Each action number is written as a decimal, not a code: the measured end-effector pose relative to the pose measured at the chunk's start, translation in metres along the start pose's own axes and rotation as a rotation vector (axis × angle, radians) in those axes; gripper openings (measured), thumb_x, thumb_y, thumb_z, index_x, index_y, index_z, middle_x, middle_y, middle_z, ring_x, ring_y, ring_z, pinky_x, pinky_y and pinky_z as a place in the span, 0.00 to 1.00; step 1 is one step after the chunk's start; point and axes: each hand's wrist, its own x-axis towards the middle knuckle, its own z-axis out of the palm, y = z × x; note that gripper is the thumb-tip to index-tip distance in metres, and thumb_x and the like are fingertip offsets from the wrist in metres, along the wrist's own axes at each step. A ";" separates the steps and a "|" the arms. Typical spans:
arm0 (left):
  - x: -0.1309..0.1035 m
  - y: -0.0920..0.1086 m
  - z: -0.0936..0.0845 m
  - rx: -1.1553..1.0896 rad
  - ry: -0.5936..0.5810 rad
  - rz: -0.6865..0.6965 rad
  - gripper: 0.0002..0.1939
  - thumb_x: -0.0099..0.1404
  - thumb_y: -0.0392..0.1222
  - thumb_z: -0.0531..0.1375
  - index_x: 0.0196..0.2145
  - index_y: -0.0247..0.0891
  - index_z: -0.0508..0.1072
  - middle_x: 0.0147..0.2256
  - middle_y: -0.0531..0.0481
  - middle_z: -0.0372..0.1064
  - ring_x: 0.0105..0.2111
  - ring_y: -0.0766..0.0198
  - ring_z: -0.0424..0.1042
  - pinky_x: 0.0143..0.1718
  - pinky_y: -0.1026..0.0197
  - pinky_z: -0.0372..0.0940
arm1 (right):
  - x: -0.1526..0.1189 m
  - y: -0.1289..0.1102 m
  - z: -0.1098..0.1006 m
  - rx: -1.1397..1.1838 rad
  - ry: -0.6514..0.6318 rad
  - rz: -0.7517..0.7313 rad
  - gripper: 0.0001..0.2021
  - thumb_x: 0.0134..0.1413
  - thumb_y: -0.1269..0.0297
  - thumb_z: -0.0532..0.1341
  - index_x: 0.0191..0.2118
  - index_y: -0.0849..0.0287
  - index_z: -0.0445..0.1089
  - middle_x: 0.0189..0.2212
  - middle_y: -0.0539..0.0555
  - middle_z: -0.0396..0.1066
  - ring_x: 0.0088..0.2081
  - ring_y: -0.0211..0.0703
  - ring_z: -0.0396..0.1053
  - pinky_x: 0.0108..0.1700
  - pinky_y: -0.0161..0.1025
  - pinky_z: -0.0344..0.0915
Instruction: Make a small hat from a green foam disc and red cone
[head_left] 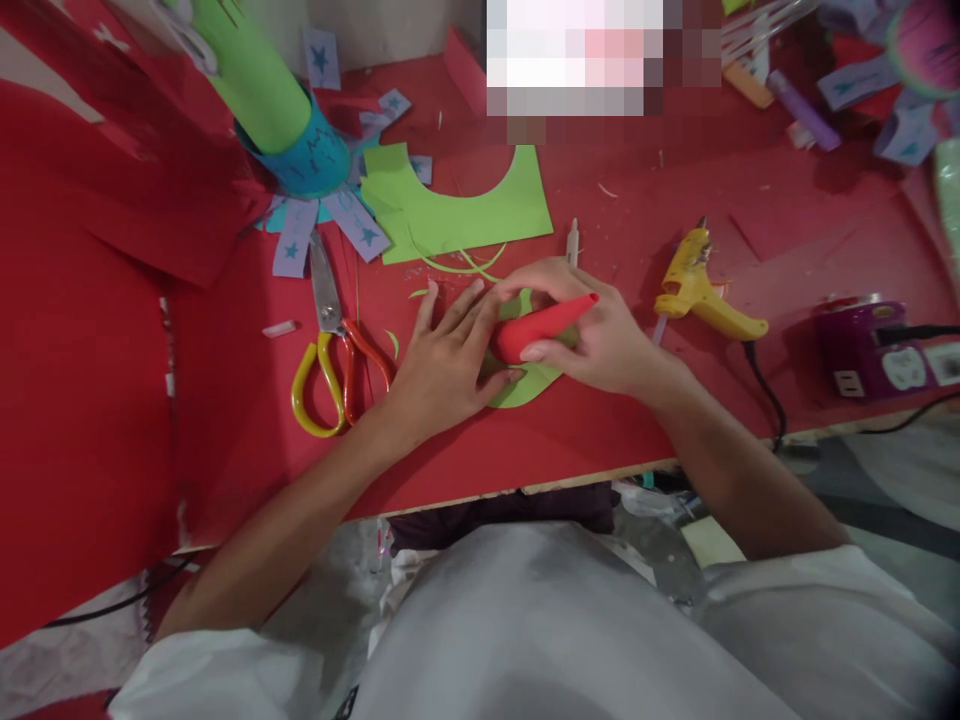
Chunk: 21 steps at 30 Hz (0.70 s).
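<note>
- Red cone (536, 332), at the centre of the frame, stood between the two hands over a rounded piece of green paper, its wide end to the left and its narrow tip pointing to the right; the wide end was partly hidden by fingers.
- The left hand (450, 350) lay palm down, open, its fingers loosely spread and the thumb reaching onto the green paper piece (521, 392) just beside the cone's wide end.
- The right hand (611, 335) was half curled around the cone, thumb against its near side and fingers arched past its far side; I could not tell whether they gripped it.
- Just above the hands lay a green sheet (469, 225) with a large curved cut-out, thin green strips (450, 266) near its lower edge.
- Scissors (328, 310) with one yellow and one red handle lay left of the left hand, blades towards the top.
- A yellow glue gun (701, 280) lay right of the right hand, its black cord running down the frame.
- A purple socket box (862, 345) sat at the right edge of the red desk (465, 455).
- At the upper left, a green tube (259, 85) rose from a blue band (307, 155), with star-marked tags (296, 240) around it.
</note>
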 end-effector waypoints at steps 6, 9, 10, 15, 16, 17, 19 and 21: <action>0.001 0.002 -0.002 -0.004 -0.035 0.007 0.45 0.79 0.66 0.52 0.80 0.36 0.46 0.77 0.34 0.54 0.79 0.43 0.51 0.80 0.28 0.34 | -0.051 -0.025 -0.016 -0.297 0.054 0.071 0.23 0.77 0.48 0.58 0.67 0.55 0.70 0.60 0.64 0.77 0.62 0.61 0.75 0.63 0.59 0.73; 0.002 0.003 -0.003 0.009 -0.064 -0.002 0.46 0.79 0.65 0.52 0.81 0.36 0.44 0.78 0.34 0.52 0.80 0.42 0.49 0.80 0.27 0.32 | -0.075 -0.030 -0.013 -0.428 -0.081 0.041 0.22 0.75 0.49 0.60 0.64 0.56 0.74 0.60 0.65 0.77 0.62 0.63 0.75 0.63 0.60 0.73; 0.003 0.004 -0.004 0.015 -0.078 -0.006 0.46 0.79 0.65 0.53 0.81 0.35 0.43 0.78 0.34 0.51 0.80 0.42 0.49 0.80 0.27 0.32 | -0.080 -0.031 -0.011 -0.464 -0.130 0.028 0.22 0.75 0.49 0.61 0.64 0.56 0.74 0.61 0.65 0.77 0.64 0.64 0.74 0.66 0.61 0.72; 0.006 0.007 -0.007 0.042 -0.126 -0.031 0.46 0.79 0.63 0.53 0.81 0.33 0.44 0.79 0.34 0.46 0.81 0.41 0.46 0.81 0.26 0.33 | -0.090 -0.031 0.000 -0.563 -0.278 0.017 0.28 0.74 0.48 0.61 0.70 0.57 0.69 0.73 0.67 0.65 0.74 0.66 0.64 0.74 0.64 0.64; 0.006 0.007 -0.007 0.047 -0.133 -0.036 0.45 0.79 0.63 0.52 0.81 0.33 0.45 0.80 0.34 0.45 0.81 0.41 0.45 0.81 0.26 0.33 | -0.091 -0.031 0.001 -0.564 -0.282 0.026 0.28 0.74 0.48 0.61 0.71 0.57 0.68 0.75 0.67 0.63 0.75 0.67 0.62 0.74 0.65 0.63; 0.006 0.008 -0.008 0.052 -0.142 -0.039 0.45 0.79 0.62 0.52 0.81 0.32 0.46 0.80 0.34 0.45 0.81 0.41 0.45 0.80 0.26 0.33 | -0.091 -0.030 0.001 -0.561 -0.280 0.035 0.29 0.74 0.48 0.62 0.72 0.57 0.67 0.76 0.67 0.61 0.76 0.67 0.61 0.75 0.66 0.62; 0.006 0.008 -0.009 0.059 -0.152 -0.044 0.44 0.80 0.62 0.52 0.80 0.32 0.48 0.80 0.34 0.44 0.81 0.42 0.44 0.81 0.26 0.34 | -0.092 -0.029 0.001 -0.550 -0.282 0.051 0.30 0.74 0.48 0.61 0.73 0.56 0.66 0.77 0.67 0.59 0.76 0.67 0.60 0.75 0.68 0.61; 0.006 0.008 -0.010 0.061 -0.155 -0.049 0.44 0.79 0.63 0.52 0.80 0.33 0.48 0.80 0.35 0.43 0.81 0.42 0.44 0.81 0.27 0.34 | -0.093 -0.029 0.000 -0.549 -0.293 0.057 0.30 0.75 0.48 0.61 0.74 0.55 0.66 0.77 0.66 0.59 0.76 0.67 0.60 0.76 0.69 0.59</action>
